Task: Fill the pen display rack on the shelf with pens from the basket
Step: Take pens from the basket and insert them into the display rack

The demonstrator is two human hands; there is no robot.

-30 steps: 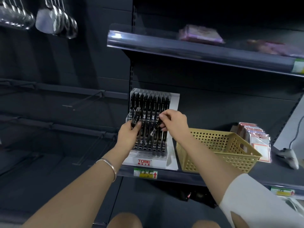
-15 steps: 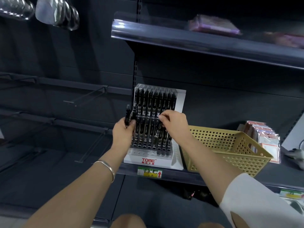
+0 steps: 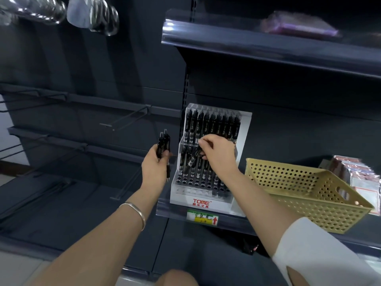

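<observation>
Right hand [image 3: 217, 154]: thumb and fingertips pinched on one black pen [image 3: 193, 159]. The pen is tilted, tip aimed down into the lower tier of the pen display rack [image 3: 201, 202]. The angle looks meant to steer the tip into a socket between pens already standing there.

Left hand [image 3: 154, 165]: closed round a small bundle of spare pens [image 3: 164, 143], held upright just left of the rack and clear of it. Probably a ready supply, so the right hand need not return to the basket for each pen.

Rack: stands on the shelf [image 3: 237, 223], white base facing out. The upper tier [image 3: 212, 125] reads as a full row. The lower tier is partly filled, and the front sockets [image 3: 191, 182] show as open holes.

Basket [image 3: 299, 195]: yellow, perforated, on the same shelf just right of the rack, within easy reach. Its inside is poorly seen from this angle, so I cannot tell whether any pens are left in it.

Judgement: mid-task, seating one pen, with several sockets left to fill. Risk: the tilted pen may knock its neighbours askew.
</observation>
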